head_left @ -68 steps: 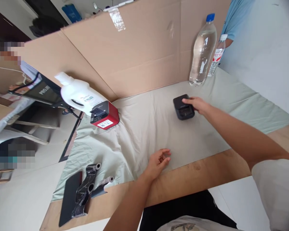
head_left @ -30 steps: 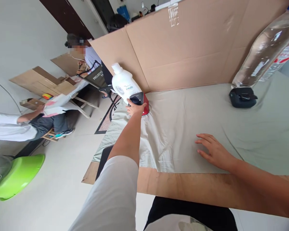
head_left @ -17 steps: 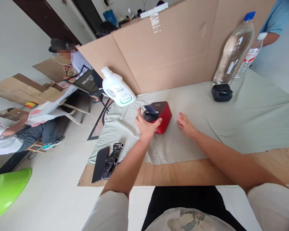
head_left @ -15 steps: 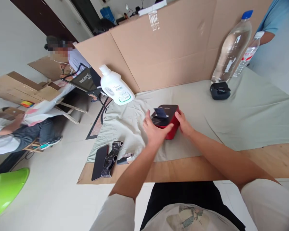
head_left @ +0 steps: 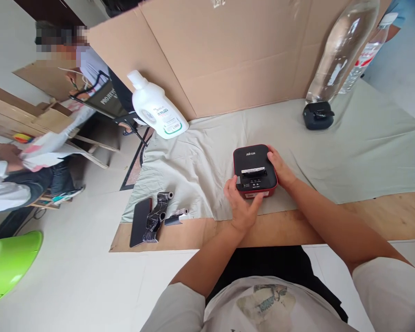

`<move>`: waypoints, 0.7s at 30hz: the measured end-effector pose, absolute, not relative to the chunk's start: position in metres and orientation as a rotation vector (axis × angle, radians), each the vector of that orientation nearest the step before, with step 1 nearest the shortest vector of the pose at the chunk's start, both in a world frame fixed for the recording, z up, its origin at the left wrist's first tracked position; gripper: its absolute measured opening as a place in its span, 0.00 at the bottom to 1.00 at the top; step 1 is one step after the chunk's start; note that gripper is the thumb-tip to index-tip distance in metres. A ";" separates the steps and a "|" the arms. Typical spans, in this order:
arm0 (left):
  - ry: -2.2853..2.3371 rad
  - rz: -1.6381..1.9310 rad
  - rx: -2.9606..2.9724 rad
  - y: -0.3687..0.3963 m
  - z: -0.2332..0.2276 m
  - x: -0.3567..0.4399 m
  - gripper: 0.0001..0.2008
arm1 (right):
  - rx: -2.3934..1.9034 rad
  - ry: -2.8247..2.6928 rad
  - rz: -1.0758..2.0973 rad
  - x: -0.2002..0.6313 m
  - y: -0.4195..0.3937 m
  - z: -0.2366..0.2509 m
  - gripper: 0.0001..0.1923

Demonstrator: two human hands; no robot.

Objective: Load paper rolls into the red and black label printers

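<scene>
A small portable printer (head_left: 251,159) with a black top and red sides lies flat on the pale cloth in front of me. A slot with a white strip crosses its lid near the front edge. My left hand (head_left: 242,205) grips the front left corner, fingers along the left side and thumb at the front. Along the right side, my right hand (head_left: 281,167) holds the printer, fingertips at the lid's edge. To the left are a black phone-like slab (head_left: 140,222), an unrolled strip of dark printed paper (head_left: 156,216) and a smaller paper roll (head_left: 176,216).
A white detergent bottle (head_left: 159,110) stands at the back left before a cardboard wall (head_left: 228,60). At the back right are a large water bottle (head_left: 342,55), a smaller bottle (head_left: 366,60) and a black case (head_left: 318,115). Other people sit far left, near a green tub (head_left: 14,267).
The printer has turned so its front faces me and sits slightly closer. The dark piece that stood up from its slot no longer shows. My left hand has shifted to the front corner.
</scene>
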State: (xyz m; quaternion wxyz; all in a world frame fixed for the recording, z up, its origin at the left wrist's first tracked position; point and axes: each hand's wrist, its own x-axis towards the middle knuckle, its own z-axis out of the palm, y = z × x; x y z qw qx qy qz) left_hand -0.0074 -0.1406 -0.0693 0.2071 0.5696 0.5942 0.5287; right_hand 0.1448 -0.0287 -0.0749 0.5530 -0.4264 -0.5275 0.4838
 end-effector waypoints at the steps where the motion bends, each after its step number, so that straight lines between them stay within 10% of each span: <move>1: 1.591 1.496 1.512 -0.136 -0.070 -0.015 0.37 | -1.025 -1.320 1.063 0.149 -0.030 -0.073 0.33; 5: 1.393 1.402 1.052 -0.104 -0.063 -0.045 0.30 | -0.824 -1.786 0.637 0.163 -0.047 -0.059 0.28; 12: 1.110 1.156 0.876 -0.067 -0.051 -0.054 0.48 | -0.731 -1.900 0.061 0.148 -0.076 -0.069 0.06; 21: 1.159 1.163 0.883 -0.068 -0.050 -0.051 0.53 | -0.703 -1.879 -0.163 0.142 -0.078 -0.079 0.12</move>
